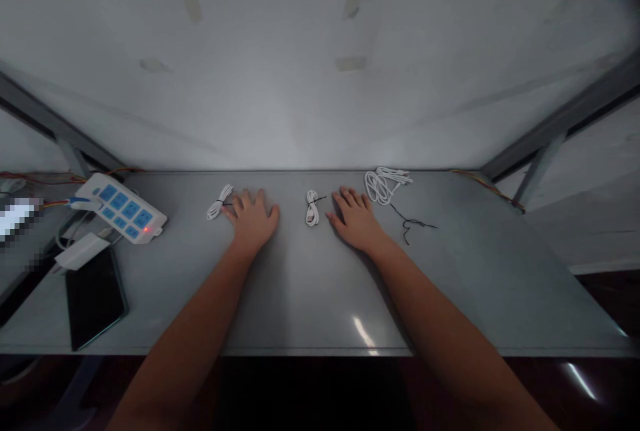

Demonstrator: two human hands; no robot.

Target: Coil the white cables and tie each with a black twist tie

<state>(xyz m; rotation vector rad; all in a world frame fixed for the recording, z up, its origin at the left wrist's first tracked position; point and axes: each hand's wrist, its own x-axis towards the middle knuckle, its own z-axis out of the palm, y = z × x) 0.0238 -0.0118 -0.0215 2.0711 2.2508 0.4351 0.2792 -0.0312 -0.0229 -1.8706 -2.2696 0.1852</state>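
Observation:
My left hand (251,221) lies palm down on the grey table with its fingers spread, holding nothing. Just left of its fingertips is a bundled white cable (219,204) with a dark tie. Between my two hands rests a second white bundle (312,209), bound round its middle by a black tie. My right hand (354,216) also lies flat, its fingers apart and nothing in them. Beyond it, to the right, is a looser coil of white cable (383,185). Several thin black ties (414,223) lie tangled to the right of my right hand.
On the left of the grey table (320,311) are a white power strip (123,207) with blue sockets and a lit red light, a white adapter (84,251) and a black tablet or phone (96,297). A pale wall (280,84) stands behind the table, with metal braces at both sides.

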